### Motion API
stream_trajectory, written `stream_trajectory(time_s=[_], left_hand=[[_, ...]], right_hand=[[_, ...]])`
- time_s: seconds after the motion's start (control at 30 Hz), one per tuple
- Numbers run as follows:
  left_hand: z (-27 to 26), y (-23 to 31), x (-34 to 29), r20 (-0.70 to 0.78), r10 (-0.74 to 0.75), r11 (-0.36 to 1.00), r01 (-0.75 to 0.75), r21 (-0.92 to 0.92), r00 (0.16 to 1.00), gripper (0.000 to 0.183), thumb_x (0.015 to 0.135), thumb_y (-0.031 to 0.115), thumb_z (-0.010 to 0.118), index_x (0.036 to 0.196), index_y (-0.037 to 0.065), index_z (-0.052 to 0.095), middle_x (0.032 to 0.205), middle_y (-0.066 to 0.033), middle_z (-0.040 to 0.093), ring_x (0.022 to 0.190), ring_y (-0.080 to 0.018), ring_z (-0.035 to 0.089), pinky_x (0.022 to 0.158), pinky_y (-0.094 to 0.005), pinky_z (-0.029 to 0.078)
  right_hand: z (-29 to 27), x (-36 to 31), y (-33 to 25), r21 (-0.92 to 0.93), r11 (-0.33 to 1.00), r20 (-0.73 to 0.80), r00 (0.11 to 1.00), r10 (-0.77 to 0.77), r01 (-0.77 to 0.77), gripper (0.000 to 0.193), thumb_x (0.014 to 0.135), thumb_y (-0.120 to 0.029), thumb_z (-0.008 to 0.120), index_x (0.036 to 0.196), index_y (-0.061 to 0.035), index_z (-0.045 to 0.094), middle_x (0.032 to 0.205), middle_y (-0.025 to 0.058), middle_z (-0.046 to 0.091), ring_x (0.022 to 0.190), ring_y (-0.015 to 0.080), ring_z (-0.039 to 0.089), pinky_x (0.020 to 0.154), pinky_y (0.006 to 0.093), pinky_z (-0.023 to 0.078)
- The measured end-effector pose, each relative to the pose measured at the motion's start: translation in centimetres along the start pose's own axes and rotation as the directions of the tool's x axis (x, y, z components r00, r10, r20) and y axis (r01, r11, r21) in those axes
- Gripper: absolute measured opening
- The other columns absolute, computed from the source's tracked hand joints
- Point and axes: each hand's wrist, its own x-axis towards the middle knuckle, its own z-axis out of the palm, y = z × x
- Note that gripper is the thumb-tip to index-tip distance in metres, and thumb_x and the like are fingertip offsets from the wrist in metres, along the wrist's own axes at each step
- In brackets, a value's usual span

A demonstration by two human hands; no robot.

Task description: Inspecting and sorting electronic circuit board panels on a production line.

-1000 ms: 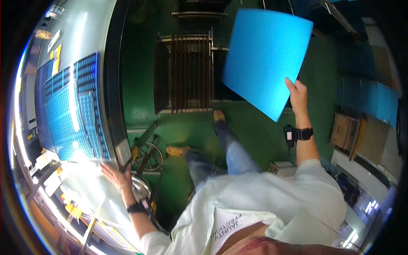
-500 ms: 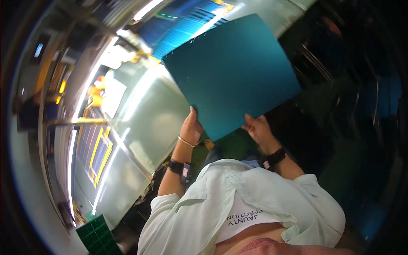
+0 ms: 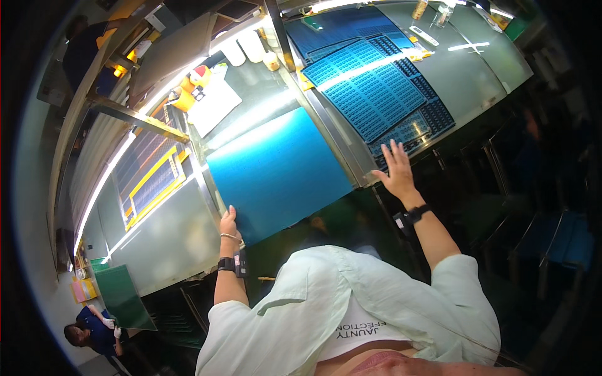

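A plain, shiny blue rectangular panel is over the bench in front of me, its near edge past the bench edge. My left hand grips its near left edge, thumb on top and the other fingers hidden beneath. Off the panel's right side, my right hand is open with fingers spread and nothing in it. Closest to that hand is a stack of blue panels with dark patterns; the top patterned panel lies askew on the others. Whether the plain panel rests fully on the bench I cannot tell.
White paper and orange tape rolls sit behind the panel. A yellow-bordered frame lies on the left bench. Metal posts and rails stand between sections. At lower left, a co-worker in dark blue holds a green panel.
My view has swung right. The plain panel has gone from being held up in both hands to over the bench. My right hand has let go and moved toward the patterned panels.
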Motion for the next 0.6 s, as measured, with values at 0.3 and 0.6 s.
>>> stream_trajectory(time_s=[0.3,0.6], left_hand=[[-3.0,-2.4,2.2,-0.139,0.153,0.861,-0.063,0.505,0.978,0.033,0.088,0.033,0.052,0.083,0.001,0.058,0.075,-0.0060,0.059,0.071,-0.0151,0.054,0.066,-0.0308,0.045],[3.8,0.6,-1.2,-0.250,0.578,0.017,0.294,0.956,0.777,0.031,0.081,0.023,0.058,0.107,0.007,0.051,0.120,-0.0169,0.047,0.109,-0.0341,0.045,0.088,-0.0414,0.039]], right_hand=[[5.1,9.3,2.3,-0.173,0.985,0.263,0.965,0.024,0.023,0.077,0.077,-0.054,0.054,0.135,-0.0100,0.031,0.139,0.0223,0.023,0.128,0.0430,0.020,0.103,0.0508,0.020],[1.8,1.3,1.4,-0.217,0.970,0.294,0.955,-0.044,0.111,0.080,0.072,-0.050,0.060,0.130,-0.0006,0.035,0.132,0.0303,0.028,0.119,0.0471,0.030,0.101,0.0583,0.015]])
